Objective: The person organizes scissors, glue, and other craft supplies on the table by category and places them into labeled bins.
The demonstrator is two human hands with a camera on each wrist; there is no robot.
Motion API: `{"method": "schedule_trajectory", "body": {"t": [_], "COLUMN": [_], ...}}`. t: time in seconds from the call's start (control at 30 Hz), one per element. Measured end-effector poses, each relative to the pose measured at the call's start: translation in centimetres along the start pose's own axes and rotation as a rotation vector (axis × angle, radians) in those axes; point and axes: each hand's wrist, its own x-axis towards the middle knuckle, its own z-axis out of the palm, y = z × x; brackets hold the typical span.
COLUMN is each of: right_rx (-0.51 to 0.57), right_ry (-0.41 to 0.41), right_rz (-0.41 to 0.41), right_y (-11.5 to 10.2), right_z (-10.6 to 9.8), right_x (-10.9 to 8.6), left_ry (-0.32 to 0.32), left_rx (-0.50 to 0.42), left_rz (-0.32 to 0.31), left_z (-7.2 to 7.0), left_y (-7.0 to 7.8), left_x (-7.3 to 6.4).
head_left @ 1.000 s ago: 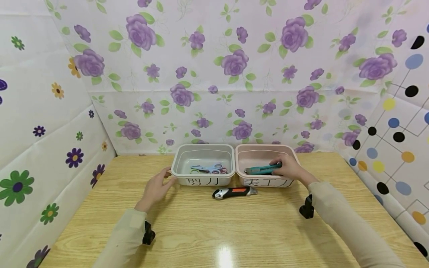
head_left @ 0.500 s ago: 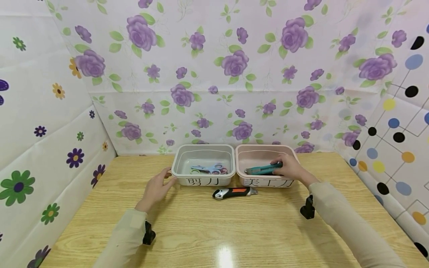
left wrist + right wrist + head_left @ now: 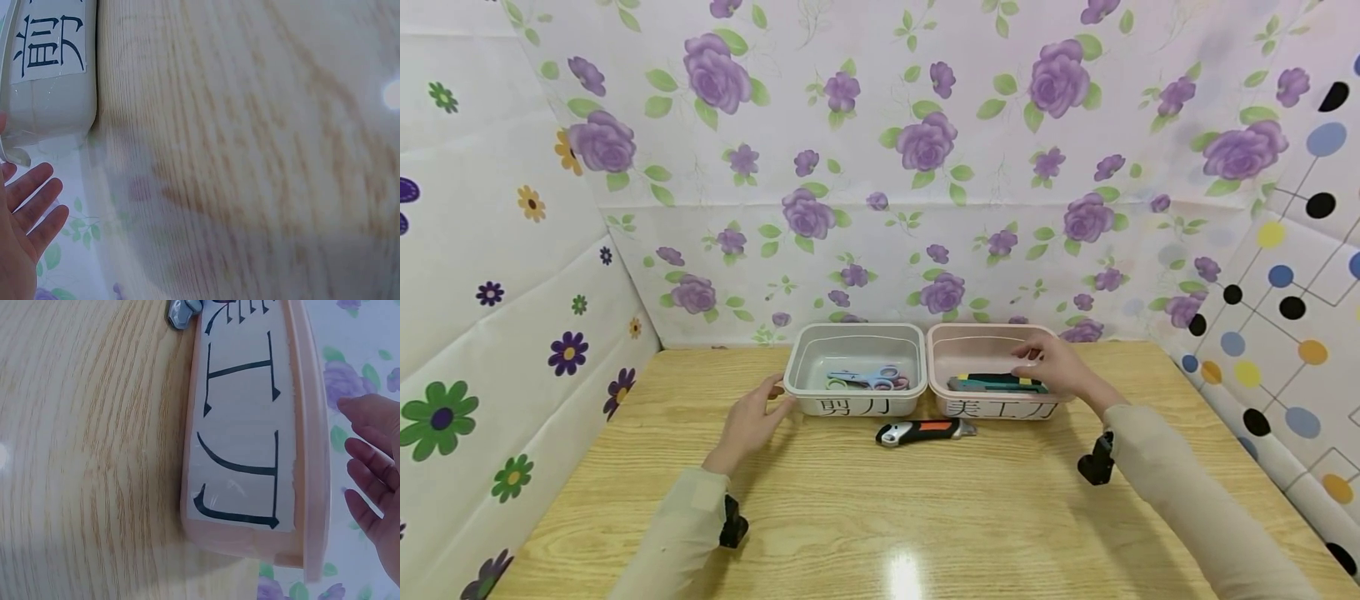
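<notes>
My right hand (image 3: 1060, 371) hovers over the right side of the pink bin (image 3: 951, 354), thumb and fingers parted with nothing between them. In the bin below lies a teal box cutter (image 3: 1000, 387), with a black-and-yellow cutter (image 3: 988, 377) behind it. In the right wrist view, the hand (image 3: 386, 525) shows relaxed fingers beyond the bin's rim. My left hand (image 3: 754, 421) is at the left front corner of the grey bin (image 3: 808, 350), fingers loosely extended at its rim. Several pairs of scissors (image 3: 868, 379) lie in that bin, one with blue handles.
A black, silver and orange utility knife (image 3: 925, 430) lies on the wooden table (image 3: 880, 508) in front of the bins. Both bins stand side by side near the flowered back cloth (image 3: 880, 250), with character labels on their fronts.
My right hand has let go of the teal box cutter and risen slightly to the right. The cutter now lies lower in the pink bin. My left hand has not moved.
</notes>
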Motion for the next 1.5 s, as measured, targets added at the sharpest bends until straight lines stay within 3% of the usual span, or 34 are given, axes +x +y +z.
{"method": "schedule_trajectory", "body": {"t": [0.97,1.5], "right_rx": [0.006,0.049], "right_ry": [-0.004,-0.011], "right_rz": [-0.004,-0.081], "right_y": [-2.1,-3.8], "right_z": [-1.4,-1.1], "right_x": [-1.4,-2.2], "left_ry": [0.013,0.023], "left_rx": [0.002,0.012], "left_rz": [0.023,0.032], "left_z": [0.1,0.3], "left_y": [-0.2,-0.4], "left_x": [0.0,0.1]}}
